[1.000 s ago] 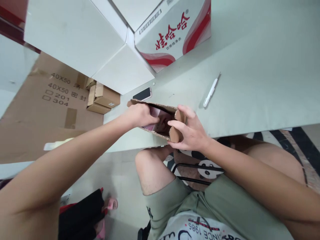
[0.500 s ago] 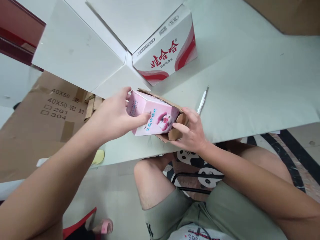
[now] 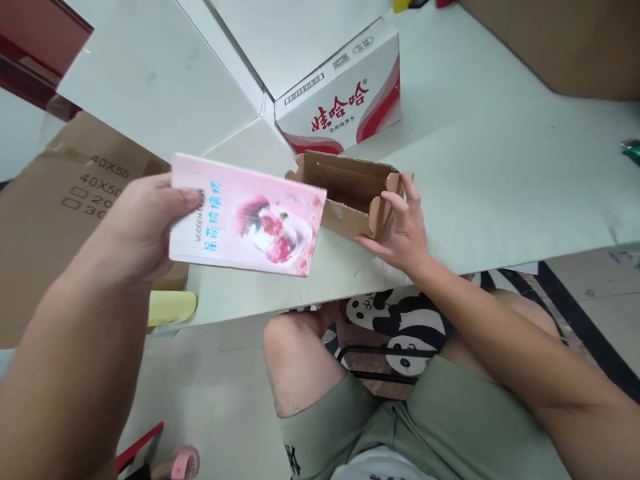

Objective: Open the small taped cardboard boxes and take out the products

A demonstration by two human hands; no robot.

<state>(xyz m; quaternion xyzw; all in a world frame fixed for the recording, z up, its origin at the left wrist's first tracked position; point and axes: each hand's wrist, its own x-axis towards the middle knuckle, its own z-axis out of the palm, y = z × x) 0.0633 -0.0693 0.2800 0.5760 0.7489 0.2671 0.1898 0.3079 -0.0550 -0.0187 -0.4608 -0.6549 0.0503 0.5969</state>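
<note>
Holding the pink box (image 3: 245, 223) clear of the carton, at left centre of the frame, my left hand (image 3: 143, 227) pinches its end. My right hand (image 3: 400, 230) grips the empty brown carton (image 3: 345, 190) on the tabletop (image 3: 500, 167). Unpacking appears complete; next, I judge, the box needs a setting-down spot.

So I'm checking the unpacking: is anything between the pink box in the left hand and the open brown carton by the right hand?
Nothing visible. The left hand holds the pink box in the air beside the brown carton; the right hand steadies the carton's end.
</note>
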